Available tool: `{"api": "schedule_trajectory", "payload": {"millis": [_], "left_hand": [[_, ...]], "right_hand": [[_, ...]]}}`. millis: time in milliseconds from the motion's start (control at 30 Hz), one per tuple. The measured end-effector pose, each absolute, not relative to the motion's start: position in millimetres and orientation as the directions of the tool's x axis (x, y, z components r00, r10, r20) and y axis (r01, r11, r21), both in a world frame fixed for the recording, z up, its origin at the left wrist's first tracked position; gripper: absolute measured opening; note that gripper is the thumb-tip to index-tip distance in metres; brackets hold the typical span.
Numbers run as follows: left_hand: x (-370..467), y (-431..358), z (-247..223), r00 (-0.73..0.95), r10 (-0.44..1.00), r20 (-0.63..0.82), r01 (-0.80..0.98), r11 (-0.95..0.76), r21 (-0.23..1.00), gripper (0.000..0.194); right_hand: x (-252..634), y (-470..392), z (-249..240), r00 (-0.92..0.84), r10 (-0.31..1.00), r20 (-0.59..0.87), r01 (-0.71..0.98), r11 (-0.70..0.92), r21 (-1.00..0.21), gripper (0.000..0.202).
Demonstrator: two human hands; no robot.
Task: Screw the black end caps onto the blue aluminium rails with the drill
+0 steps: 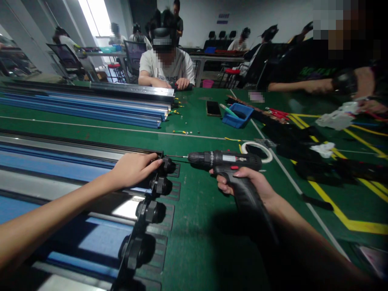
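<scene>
My right hand (245,182) is wrapped round the grip of a black cordless drill driver (226,161). Its long thin bit points left and reaches the end of the farthest bar in the near row, a long metal profile (91,147) with a dark edge. Over that same end lies my left hand (136,167), closed on the profile with the fingertips beside the bit's tip; part of its grip is hidden. A black cable gland (169,165) sticks out just below those fingertips. More black glands (155,212) stand out from the ends of the nearer blue and silver profiles.
Another row of profiles (121,103) lies farther back, before a seated person (166,68). Beyond the drill are a tape roll (269,151), a phone (213,108) and a blue bin (238,115). Black and yellow strips (330,206) lie right, near another person's arm (303,86).
</scene>
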State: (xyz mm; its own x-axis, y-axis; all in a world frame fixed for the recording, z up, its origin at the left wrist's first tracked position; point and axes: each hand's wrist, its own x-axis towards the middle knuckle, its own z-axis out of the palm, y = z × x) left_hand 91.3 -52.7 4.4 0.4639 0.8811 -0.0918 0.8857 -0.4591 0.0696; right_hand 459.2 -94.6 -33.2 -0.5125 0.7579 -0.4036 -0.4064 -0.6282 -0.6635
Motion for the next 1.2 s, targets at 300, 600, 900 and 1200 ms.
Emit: {"api": "schedule_trajectory", "payload": {"millis": [300,600,900,1200], "left_hand": [[91.1,-53.3,4.3,0.477,0.876,-0.073,0.878,-0.472,0.079,0.062],[90.9,-52.6,3.7,0.463,0.881,-0.097,0.885,-0.456,0.092,0.064],[89.9,-51.1,1.1,0.463,0.881,-0.104,0.886,-0.454,0.098,0.066],[91.0,-50.9,1.8,0.469,0.877,-0.108,0.883,-0.461,0.092,0.064]], "right_hand": [[458.5,-95.1,-33.9,-0.51,0.76,-0.402,-0.403,-0.624,-0.669,0.041],[461.3,-93.7,-36.9,-0.528,0.747,-0.404,-0.41,-0.64,-0.65,0.044],[462.1,-91.8,-40.4,-0.537,0.738,-0.409,-0.421,-0.654,-0.628,0.047],[461.8,-93.0,-40.3,-0.54,0.738,-0.405,-0.421,-0.653,-0.63,0.039]]}}
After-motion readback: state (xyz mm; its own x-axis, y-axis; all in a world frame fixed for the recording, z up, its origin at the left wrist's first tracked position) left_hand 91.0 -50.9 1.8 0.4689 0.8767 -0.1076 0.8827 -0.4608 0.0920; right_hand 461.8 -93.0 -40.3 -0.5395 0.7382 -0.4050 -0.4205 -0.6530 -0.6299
